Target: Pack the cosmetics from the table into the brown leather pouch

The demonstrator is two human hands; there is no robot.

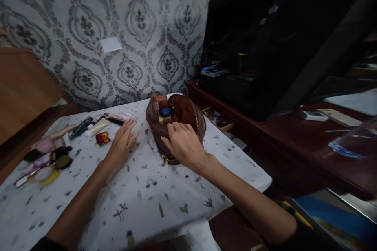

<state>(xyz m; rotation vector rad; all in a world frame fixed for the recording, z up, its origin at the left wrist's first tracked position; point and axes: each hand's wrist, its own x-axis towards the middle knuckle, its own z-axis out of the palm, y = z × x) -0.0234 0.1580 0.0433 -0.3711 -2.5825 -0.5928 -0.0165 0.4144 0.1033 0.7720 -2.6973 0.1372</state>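
A brown leather-look cosmetic bag (153, 115) stands unzipped on the table, its mouth wide. Inside it sits a small jar with a dark blue lid (165, 112). My right hand (185, 143) lies over the bag's front edge, its fingers curled over the rim and their tips partly hidden. To the left, my left hand (122, 141) rests low over the cloth with its fingers stretched out, holding nothing that I can see. Near its fingertips lie a cream-coloured tube (99, 126), a dark pencil-like stick (114, 119) and a small red and gold item (103, 138).
Several cosmetics, including a yellow-edged round compact (50, 177) and a dark green tube (81, 127), lie at the left of the patterned tablecloth (138, 208). A large black screen (250, 47) stands on the dark red desk (300, 145) at right. Below it, a small drawer (226, 126) is pulled out.
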